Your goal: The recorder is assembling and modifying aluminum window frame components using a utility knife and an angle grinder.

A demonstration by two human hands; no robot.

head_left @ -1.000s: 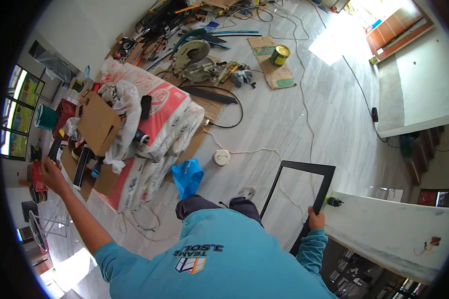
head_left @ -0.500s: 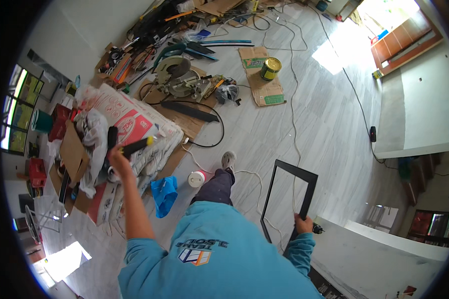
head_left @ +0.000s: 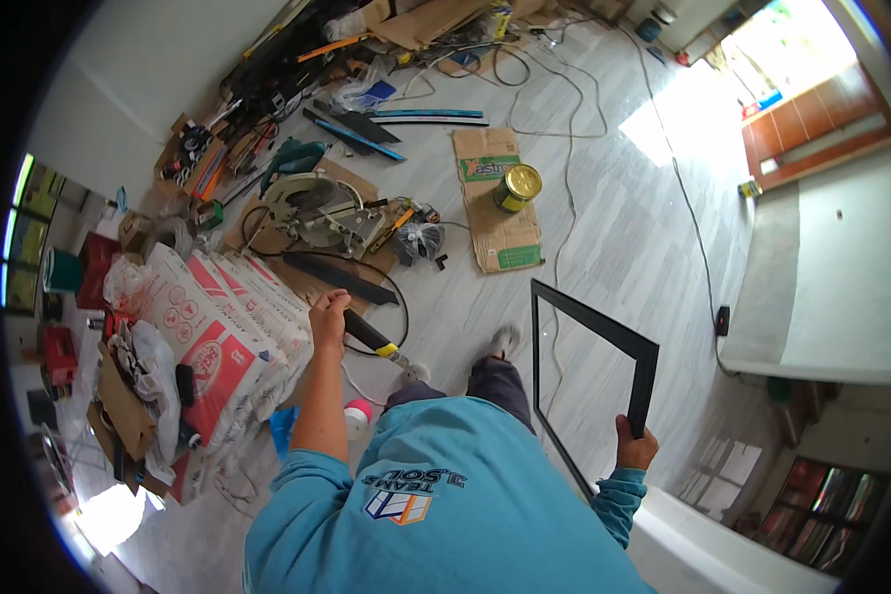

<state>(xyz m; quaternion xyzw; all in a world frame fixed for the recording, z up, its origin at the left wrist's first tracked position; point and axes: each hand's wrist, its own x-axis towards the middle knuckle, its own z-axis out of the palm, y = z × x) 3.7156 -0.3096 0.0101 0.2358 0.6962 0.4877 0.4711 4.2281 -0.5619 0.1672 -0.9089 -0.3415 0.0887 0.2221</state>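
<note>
My left hand (head_left: pixel 329 322) is closed around one end of a long black tool (head_left: pixel 364 334) with a yellow collar and a narrow metal end pointing down to the right; its exact kind does not show. My right hand (head_left: pixel 637 445) grips a black rectangular frame (head_left: pixel 645 386) by its lower right corner area, holding it upright off the floor at my right side. Through the frame's open middle the floor and a white cord (head_left: pixel 558 361) can be seen. My shoes stand on the floor between the two hands.
Stacked white-and-red bags (head_left: pixel 203 342) stand at left beside an open cardboard box (head_left: pixel 124 416). Ahead sit a miter saw (head_left: pixel 312 213), a dark metal strip (head_left: pixel 339 277) and a can (head_left: pixel 518 186) on flattened cardboard (head_left: pixel 500 238). Cords cross the tiled floor; a white ledge (head_left: pixel 703 540) is at right.
My left hand has swung right with the black tool, away from the bags to in front of me. The frame has shifted slightly right and I have stepped forward.
</note>
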